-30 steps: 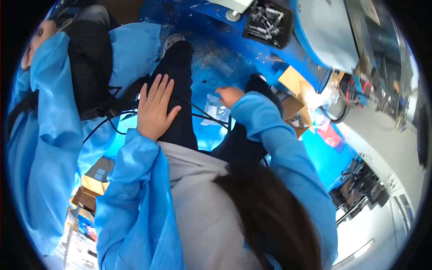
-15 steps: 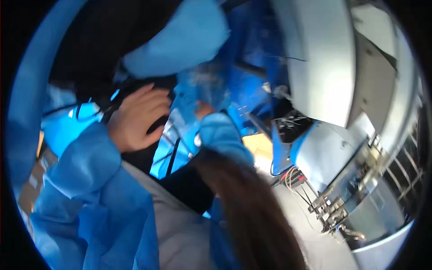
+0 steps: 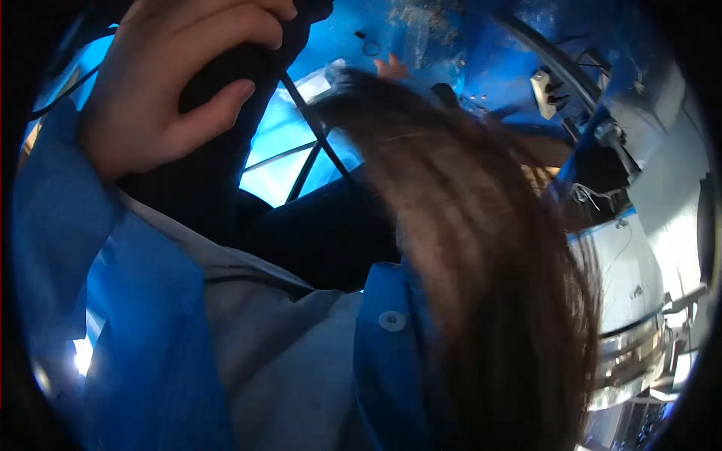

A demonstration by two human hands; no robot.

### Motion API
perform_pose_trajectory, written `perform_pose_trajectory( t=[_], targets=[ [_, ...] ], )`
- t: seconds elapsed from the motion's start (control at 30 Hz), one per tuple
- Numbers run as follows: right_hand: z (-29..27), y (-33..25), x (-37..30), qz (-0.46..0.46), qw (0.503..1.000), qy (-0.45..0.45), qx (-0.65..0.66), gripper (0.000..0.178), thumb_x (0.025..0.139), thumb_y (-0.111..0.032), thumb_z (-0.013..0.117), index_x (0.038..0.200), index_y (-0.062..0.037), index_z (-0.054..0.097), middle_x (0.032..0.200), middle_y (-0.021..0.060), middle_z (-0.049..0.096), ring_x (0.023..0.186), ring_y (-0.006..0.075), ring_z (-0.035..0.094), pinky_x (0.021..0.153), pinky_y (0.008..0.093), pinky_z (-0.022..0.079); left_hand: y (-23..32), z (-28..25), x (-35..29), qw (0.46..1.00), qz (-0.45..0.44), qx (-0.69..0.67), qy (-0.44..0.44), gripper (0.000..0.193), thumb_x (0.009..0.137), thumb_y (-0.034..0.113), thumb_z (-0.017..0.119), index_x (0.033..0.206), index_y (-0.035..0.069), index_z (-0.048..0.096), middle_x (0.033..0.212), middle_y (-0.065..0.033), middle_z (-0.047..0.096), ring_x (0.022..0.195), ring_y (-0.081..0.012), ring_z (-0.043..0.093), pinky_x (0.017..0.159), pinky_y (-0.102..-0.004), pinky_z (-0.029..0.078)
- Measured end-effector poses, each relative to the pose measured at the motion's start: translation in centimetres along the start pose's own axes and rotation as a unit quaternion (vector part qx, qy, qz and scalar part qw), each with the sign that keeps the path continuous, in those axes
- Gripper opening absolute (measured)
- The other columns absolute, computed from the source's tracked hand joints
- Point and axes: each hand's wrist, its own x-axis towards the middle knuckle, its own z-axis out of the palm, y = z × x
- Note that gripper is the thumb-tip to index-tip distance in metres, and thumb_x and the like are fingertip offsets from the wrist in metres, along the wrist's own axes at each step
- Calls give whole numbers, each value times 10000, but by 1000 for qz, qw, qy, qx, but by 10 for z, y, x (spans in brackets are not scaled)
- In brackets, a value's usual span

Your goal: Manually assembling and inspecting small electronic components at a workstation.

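Observation:
My left hand [image 3: 173, 86] lies on my dark-trousered knee [image 3: 218, 94], thumb spread from the fingers, holding nothing. Farther off, the fingers of my right hand [image 3: 391, 68] show at a worn blue surface [image 3: 481, 45]. They look stretched out and apart, with nothing visible in them. Long brown hair [image 3: 466, 225] hangs across the view and hides the rest of that hand and its arm. A small dark ring-shaped piece [image 3: 369, 48] lies on the blue surface near the right fingertips, apart from them.
A white power strip [image 3: 544, 94] with black plugs sits at the far right, beside a grey metal tube [image 3: 553, 56]. Pale machine housing [image 3: 628, 274] stands along the right edge. Dark thin bars [image 3: 304, 169] cross a bright light-blue patch beyond my legs.
My view has shifted, so my left hand looks larger and higher. The hair now covers more of the middle and right. My right sleeve has gone behind it; only the fingers show.

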Motion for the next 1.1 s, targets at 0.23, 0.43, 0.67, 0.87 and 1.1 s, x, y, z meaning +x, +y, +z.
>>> perform_pose_trajectory(
  t=[0.23,0.43,0.67,0.87,1.1],
  targets=[
    [-36,-26,18,36,994,-100,1,674,778,-389,693,1394,-323,428,1560,9,166,1359,345,306,1035,563,363,-9,18,8,994,13,-90,64,319,725,221,692,961,15,629,1069,-173,610,1061,-377,591,862,-455,526],
    [-32,-34,41,-9,992,-121,-40,718,791,-395,693,1430,-302,378,1567,-22,125,1381,350,261,1042,570,346,-22,46,4,976,88,-61,189,318,732,222,683,948,-5,630,1040,-192,626,983,-382,628,835,-451,548],
    [-6,-32,73,-59,990,-106,-78,659,843,-346,659,1433,-264,379,1585,-14,56,1407,301,237,1053,550,355,-8,9,12,986,88,-46,134,327,752,270,672,920,-8,637,974,-209,643,869,-368,656,789,-438,562],
    [-2,-35,91,-58,975,-140,-164,604,922,-341,552,1468,-283,299,1587,-63,-15,1444,235,149,1069,560,333,-15,10,11,991,48,-63,106,330,758,298,652,934,20,627,999,-179,634,907,-344,645,787,-436,550],
    [-5,-32,84,-62,977,-112,-170,611,930,-284,498,1488,-274,249,1583,-99,-65,1458,193,87,1076,533,324,-17,26,15,971,121,53,198,358,733,309,666,977,49,638,1029,-148,631,960,-332,631,784,-421,542]
  ],
)
